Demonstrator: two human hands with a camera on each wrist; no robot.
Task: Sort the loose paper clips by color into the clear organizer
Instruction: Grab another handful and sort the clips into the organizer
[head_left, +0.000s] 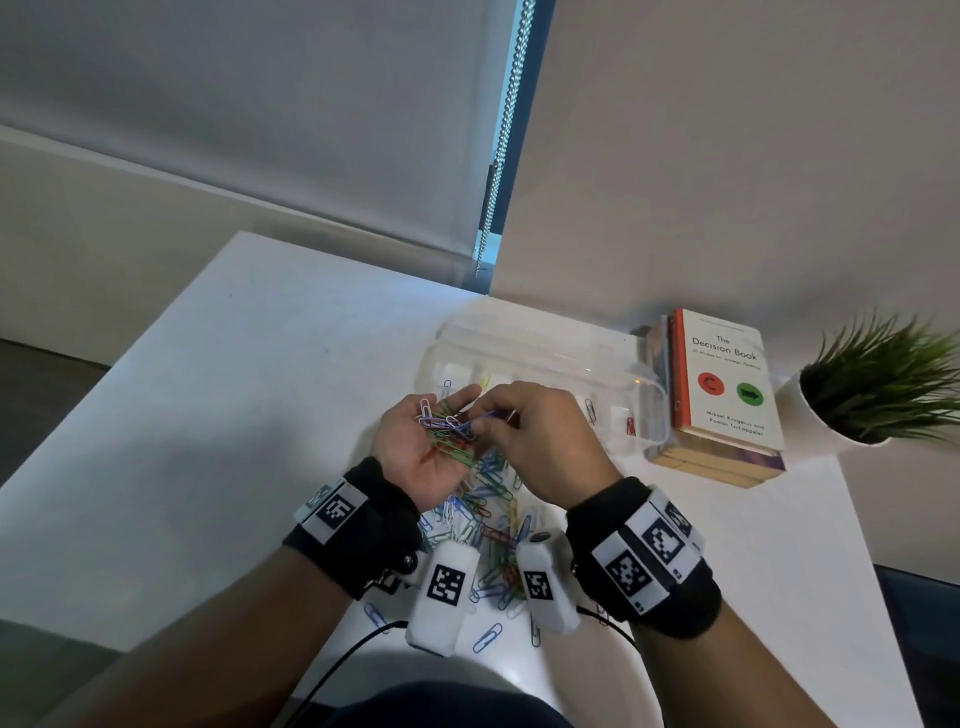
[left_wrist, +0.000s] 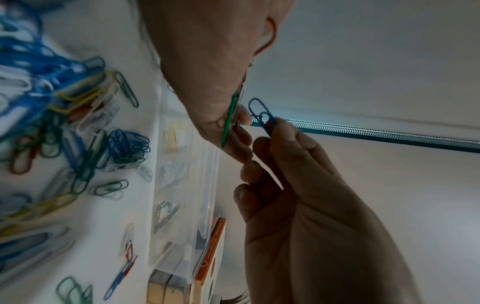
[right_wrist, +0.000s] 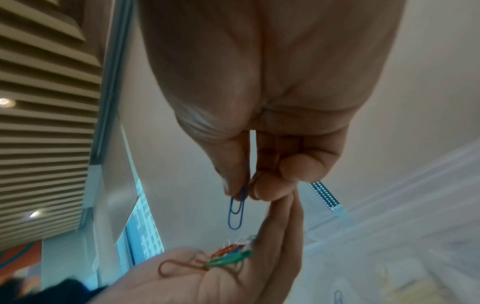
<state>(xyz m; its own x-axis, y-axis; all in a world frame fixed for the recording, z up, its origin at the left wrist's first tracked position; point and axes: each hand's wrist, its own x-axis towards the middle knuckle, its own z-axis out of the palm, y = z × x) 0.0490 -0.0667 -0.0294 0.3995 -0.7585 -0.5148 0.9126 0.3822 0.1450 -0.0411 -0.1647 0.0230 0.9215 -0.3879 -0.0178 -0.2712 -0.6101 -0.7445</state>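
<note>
Both forearms are bare from the elbow down. Each wrist wears a wide black fabric wristband: the left wristband (head_left: 358, 525) and the right wristband (head_left: 649, 551). Grey-white rectangular blocks (head_left: 647, 553) printed with black-and-white square fiducial markers are fixed along the outer side of each band. On the inner side of each wrist sits a white plastic camera housing, the left housing (head_left: 441, 592) and the right housing (head_left: 545, 584), each with its own square marker on top; the right one shows a small round lens at its front end. A metal screw (head_left: 409, 561) shows on the left mount. Thin black cables (head_left: 332, 670) trail back from the housings toward dark clothing (head_left: 441, 706).
</note>
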